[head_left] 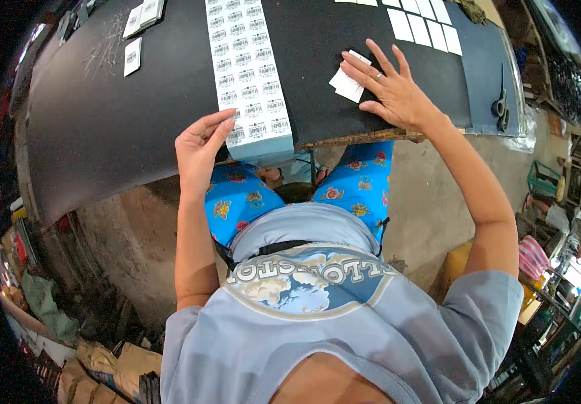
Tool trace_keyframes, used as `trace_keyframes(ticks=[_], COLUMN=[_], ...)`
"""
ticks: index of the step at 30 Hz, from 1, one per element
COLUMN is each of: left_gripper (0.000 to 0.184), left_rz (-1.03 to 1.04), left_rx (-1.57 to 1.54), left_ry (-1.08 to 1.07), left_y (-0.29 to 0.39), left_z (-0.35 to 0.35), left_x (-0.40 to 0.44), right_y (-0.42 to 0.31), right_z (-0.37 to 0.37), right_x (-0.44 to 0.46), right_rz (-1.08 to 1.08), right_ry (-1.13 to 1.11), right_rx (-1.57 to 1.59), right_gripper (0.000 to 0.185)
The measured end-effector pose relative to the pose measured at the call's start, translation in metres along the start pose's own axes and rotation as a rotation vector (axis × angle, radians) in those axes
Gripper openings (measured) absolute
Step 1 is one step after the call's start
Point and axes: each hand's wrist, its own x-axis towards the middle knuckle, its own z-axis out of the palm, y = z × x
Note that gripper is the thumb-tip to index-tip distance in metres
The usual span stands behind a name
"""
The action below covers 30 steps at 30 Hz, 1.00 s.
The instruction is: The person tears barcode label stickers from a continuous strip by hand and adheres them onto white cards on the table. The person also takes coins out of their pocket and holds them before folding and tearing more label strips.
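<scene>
A long strip of barcode stickers [246, 74] lies across the black table top, its lower end hanging at the near edge. My left hand [203, 145] pinches with thumb and forefinger at the strip's lower left edge; whether a sticker is between the fingertips is too small to tell. On the right, my right hand [395, 91] lies with fingers spread over a few white cards [349, 86], its fingertips on them.
Rows of white cards [436, 35] lie at the table's upper right. Scissors [500, 108] rest near the right edge. Stacked labelled cards [150, 12] and one separate small pile [133, 56] are at the upper left, beside clear plastic threads [102, 50].
</scene>
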Motion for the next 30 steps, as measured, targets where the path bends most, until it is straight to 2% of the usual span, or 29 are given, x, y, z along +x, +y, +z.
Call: trace_keyframes(ticks=[13, 17, 19, 21, 24, 26, 29, 30], left_gripper=[0.024, 0.025, 0.025, 0.027, 0.032, 0.037, 0.036, 0.031], left_rz=[0.009, 0.035, 0.064, 0.063, 0.082, 0.053, 0.041, 0.058], left_rx=[-0.014, -0.013, 0.001, 0.001, -0.025, -0.021, 0.004, 0.076], left_ry=[-0.022, -0.030, -0.040, -0.062, -0.111, -0.172, -0.192, -0.169], left_y=[-0.002, -0.009, -0.009, -0.008, -0.006, -0.007, -0.009, -0.004], left_z=[0.000, -0.002, -0.003, -0.004, -0.005, -0.007, -0.009, -0.008], left_x=[0.000, 0.001, 0.001, 0.002, 0.001, 0.000, 0.001, 0.001], right_y=[-0.012, -0.011, -0.010, -0.011, -0.012, -0.014, -0.012, -0.009], right_z=[-0.005, 0.005, 0.008, 0.009, 0.007, 0.005, 0.007, 0.009], right_x=[0.000, 0.001, 0.001, -0.001, 0.000, -0.001, 0.001, 0.002], right_rz=[0.011, 0.002, 0.031, 0.045, 0.040, 0.007, 0.005, -0.012], right_ry=[0.042, -0.018, 0.000, 0.011, 0.049, 0.110, 0.041, 0.082], right_rx=[-0.035, -0.084, -0.124, -0.107, -0.096, -0.089, -0.123, -0.108], right_gripper=[0.059, 0.058, 0.068, 0.067, 0.065, 0.055, 0.054, 0.052])
